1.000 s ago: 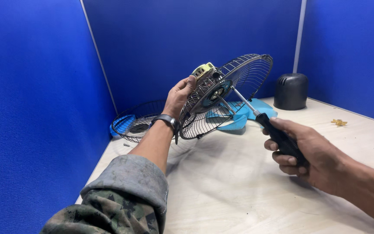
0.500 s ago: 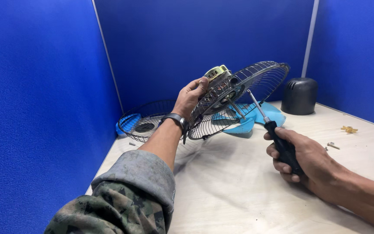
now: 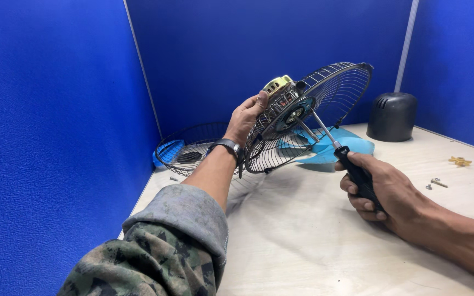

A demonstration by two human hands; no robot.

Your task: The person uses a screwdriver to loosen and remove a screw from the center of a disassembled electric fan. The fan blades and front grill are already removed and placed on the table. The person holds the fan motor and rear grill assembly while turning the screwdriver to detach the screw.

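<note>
Pale wooden table: wire fan guard, blue blade, black cap, screws.

The left arm wears a camouflage sleeve in mottled green, grey and dark patches, filling the lower left of the frame. Its cuff is pushed back in a thick, faded grey-green roll, leaving the forearm bare beyond it. Near the centre of the frame a dark wristband or watch strap circles the wrist just below the left hand. At lower right, the right hand and forearm are bare, with no sleeve, ring or band showing.
</note>
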